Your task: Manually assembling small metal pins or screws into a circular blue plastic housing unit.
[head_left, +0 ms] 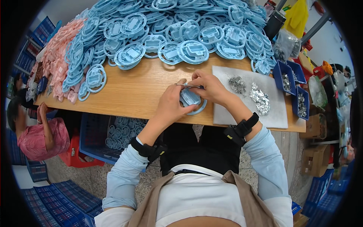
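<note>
A light blue ring-shaped plastic part (190, 99) lies at the table's near edge, with a raised box-like block in its middle. My left hand (172, 101) is closed round its left side, thumb across the near rim and fingertips at the top. My right hand (209, 87) is closed on a pair of slim metal tweezers (188, 85), whose tips point left to my left fingertips over the part's far end. Anything tiny at the tweezer tips is too small to make out.
Beyond my hands rises a big heap of blue plastic parts (130, 55), with pink pieces (60, 56) to its left. Two piles of small metal bits (259, 99) lie on a white mat (227, 109). Blue bins (301, 102) stand right; a blue crate (92, 145) sits below left. Another person (43, 136) sits left.
</note>
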`<action>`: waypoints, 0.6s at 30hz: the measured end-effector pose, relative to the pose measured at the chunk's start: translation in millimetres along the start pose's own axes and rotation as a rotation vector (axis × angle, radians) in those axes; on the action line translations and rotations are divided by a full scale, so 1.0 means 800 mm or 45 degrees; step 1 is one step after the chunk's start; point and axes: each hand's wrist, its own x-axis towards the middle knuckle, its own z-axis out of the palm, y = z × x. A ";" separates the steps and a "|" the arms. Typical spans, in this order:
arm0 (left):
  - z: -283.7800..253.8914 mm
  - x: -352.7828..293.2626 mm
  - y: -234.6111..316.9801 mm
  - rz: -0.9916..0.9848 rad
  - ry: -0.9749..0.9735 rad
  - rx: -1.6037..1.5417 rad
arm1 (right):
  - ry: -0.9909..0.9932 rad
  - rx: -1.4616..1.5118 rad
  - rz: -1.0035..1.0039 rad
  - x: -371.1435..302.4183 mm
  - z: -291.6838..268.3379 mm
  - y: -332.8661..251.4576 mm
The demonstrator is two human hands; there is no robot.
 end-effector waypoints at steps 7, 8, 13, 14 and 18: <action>-0.017 0.005 -0.008 -0.068 -0.280 -0.306 | 0.038 -0.084 0.056 -0.013 0.001 -0.002; -0.018 0.004 -0.009 -0.062 -0.289 -0.312 | 0.049 -0.103 0.062 -0.014 0.003 -0.006; -0.019 0.002 -0.010 0.070 -0.259 -0.121 | 0.088 -0.282 0.120 -0.019 0.008 -0.022; -0.019 0.002 -0.010 0.118 -0.261 -0.053 | 0.101 -0.318 0.131 -0.019 0.009 -0.021; -0.025 0.000 0.001 0.017 -0.217 -0.150 | 0.147 -0.019 0.113 -0.020 0.007 -0.017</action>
